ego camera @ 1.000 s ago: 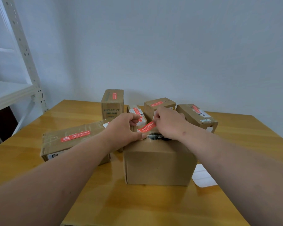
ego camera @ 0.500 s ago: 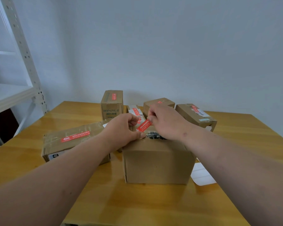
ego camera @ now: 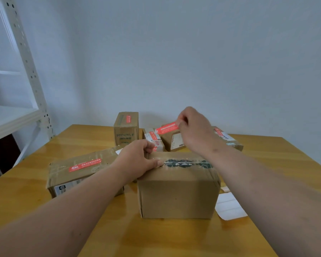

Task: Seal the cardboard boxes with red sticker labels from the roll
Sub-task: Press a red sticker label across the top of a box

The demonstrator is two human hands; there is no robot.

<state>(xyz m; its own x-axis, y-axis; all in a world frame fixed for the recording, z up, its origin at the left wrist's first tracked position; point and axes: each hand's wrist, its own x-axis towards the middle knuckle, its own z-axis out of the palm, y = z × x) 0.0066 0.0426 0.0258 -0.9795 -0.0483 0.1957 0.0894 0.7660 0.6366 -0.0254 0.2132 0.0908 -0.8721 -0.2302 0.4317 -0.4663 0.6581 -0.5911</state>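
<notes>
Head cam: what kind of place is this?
Probably a small packing or parcel-handling room: several taped cardboard boxes with shipping labels on a wooden table, a white metal rack at left, and the right hand holding a red sticker.

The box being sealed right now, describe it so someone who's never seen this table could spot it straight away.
On the wooden table, look nearest the camera: the plain cardboard box in the middle front, with the left hand resting on its top. Unlike the boxes behind and beside it, it carries no red sticker yet, only clear tape over dark print along its top seam.
</notes>
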